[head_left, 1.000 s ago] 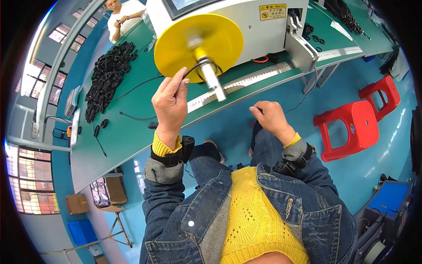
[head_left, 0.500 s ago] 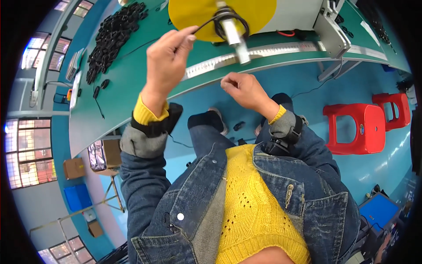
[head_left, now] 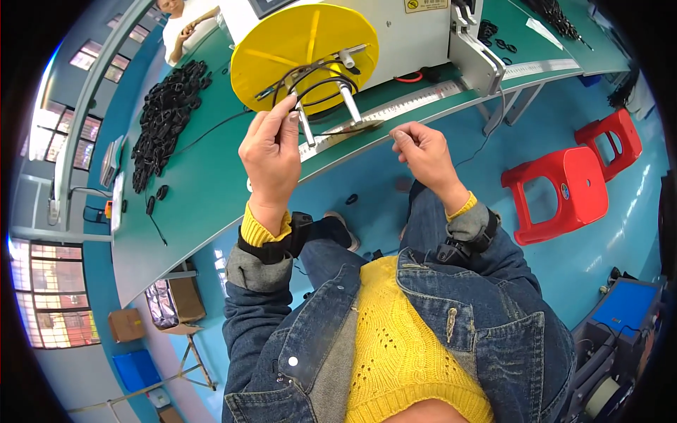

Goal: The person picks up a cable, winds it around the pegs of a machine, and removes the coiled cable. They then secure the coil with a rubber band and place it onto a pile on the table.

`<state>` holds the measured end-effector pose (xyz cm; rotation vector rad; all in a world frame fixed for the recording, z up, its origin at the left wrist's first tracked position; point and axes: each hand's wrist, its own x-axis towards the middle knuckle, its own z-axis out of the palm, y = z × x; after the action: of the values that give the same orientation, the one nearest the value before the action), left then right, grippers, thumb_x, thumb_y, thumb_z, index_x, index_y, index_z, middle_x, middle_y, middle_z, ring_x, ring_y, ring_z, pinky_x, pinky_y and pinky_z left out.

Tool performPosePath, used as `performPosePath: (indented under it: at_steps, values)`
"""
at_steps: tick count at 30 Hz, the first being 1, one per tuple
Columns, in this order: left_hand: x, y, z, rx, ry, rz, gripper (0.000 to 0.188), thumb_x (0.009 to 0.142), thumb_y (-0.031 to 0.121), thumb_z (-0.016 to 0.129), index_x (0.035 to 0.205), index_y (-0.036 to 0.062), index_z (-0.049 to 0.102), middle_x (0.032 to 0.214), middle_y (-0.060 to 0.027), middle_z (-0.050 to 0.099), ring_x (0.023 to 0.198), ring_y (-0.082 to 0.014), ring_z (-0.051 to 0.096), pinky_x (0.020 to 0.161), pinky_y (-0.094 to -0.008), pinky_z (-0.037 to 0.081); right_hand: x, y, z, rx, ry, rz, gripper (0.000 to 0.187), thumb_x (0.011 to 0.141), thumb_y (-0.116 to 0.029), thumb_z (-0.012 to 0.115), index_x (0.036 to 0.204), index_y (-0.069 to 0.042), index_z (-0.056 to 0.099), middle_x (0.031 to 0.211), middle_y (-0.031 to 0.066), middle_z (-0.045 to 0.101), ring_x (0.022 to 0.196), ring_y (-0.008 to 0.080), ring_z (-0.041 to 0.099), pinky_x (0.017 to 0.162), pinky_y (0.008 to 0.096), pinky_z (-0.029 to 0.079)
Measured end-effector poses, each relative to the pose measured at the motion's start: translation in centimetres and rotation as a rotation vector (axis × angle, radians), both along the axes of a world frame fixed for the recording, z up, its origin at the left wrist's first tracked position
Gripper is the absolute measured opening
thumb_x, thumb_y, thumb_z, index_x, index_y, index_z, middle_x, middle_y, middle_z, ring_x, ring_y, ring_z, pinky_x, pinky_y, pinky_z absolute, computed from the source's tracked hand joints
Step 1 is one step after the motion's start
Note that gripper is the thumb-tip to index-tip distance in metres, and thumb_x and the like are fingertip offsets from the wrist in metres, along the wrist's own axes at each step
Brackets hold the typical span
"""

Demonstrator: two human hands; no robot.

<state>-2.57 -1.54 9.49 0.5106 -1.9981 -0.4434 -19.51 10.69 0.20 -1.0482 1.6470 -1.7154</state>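
A yellow round disc with several metal posts stands at the table's edge on a white machine. Loops of black cable lie around the posts. My left hand is at the near left post, thumb and fingers pinched on the cable where it meets the coil; the fingertips partly hide it. A blurred dark stretch of cable reaches across below the posts toward my right hand. That hand hovers past the table edge, fingers curled closed, with nothing visible in them.
A heap of black coiled cables covers the green table's left part. A steel ruler runs along the front edge, beneath a metal bracket. Red stools stand at right. Across the table is another person.
The disc has turned, so its posts and the cable loops now sit differently. My left hand has come in close to the coil. The view has shifted, showing more of the machine and another person.
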Motion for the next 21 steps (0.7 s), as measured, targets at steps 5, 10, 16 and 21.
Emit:
performPosePath:
  at_steps: [5, 10, 16, 21]
  values:
    - [-0.1, -0.4, 0.5, -0.139, -0.065, 0.109, 0.015, 0.078, 0.003, 0.063, 0.092, 0.0042, 0.065, 0.092, -0.0093, 0.058, 0.078, -0.0159, 0.056, 0.067, -0.0245, 0.045, 0.1, 0.4, 0.4, -0.038, -0.018, -0.017, 0.017, 0.087, -0.016, 0.053, 0.088, -0.001, 0.061, 0.068, 0.0009, 0.057, 0.057, 0.0051, 0.051, 0.05, 0.0183, 0.041]
    - [-0.4, -0.9, 0.3, -0.147, 0.038, 0.046, 0.014, 0.075, 0.005, 0.066, 0.089, 0.0069, 0.066, 0.092, -0.0102, 0.056, 0.087, -0.0225, 0.054, 0.076, -0.0306, 0.045, 0.3, -1.5, 1.6, -0.111, 0.018, -0.048, 0.017, 0.086, -0.015, 0.055, 0.091, -0.001, 0.061, 0.07, 0.0011, 0.058, 0.059, 0.0055, 0.052, 0.051, 0.019, 0.043]
    - [-0.1, -0.8, 0.9, -0.157, -0.032, 0.062, 0.014, 0.075, 0.006, 0.066, 0.089, 0.0074, 0.066, 0.094, -0.0101, 0.056, 0.093, -0.0234, 0.052, 0.079, -0.0318, 0.044, -0.5, -4.9, 5.0, -0.141, -0.058, 0.196, 0.016, 0.086, -0.012, 0.055, 0.095, 0.0, 0.062, 0.078, 0.0006, 0.059, 0.065, 0.0065, 0.056, 0.053, 0.0203, 0.045]
    - [0.3, -0.4, 1.8, -0.189, 0.015, 0.047, 0.015, 0.075, 0.007, 0.066, 0.09, 0.0058, 0.066, 0.094, -0.0099, 0.056, 0.091, -0.0239, 0.053, 0.078, -0.0318, 0.044, -0.7, -5.2, 7.0, -0.394, 0.322, -0.098, 0.013, 0.083, -0.008, 0.058, 0.092, -0.002, 0.063, 0.082, 0.0043, 0.06, 0.067, 0.0119, 0.058, 0.055, 0.0227, 0.048]
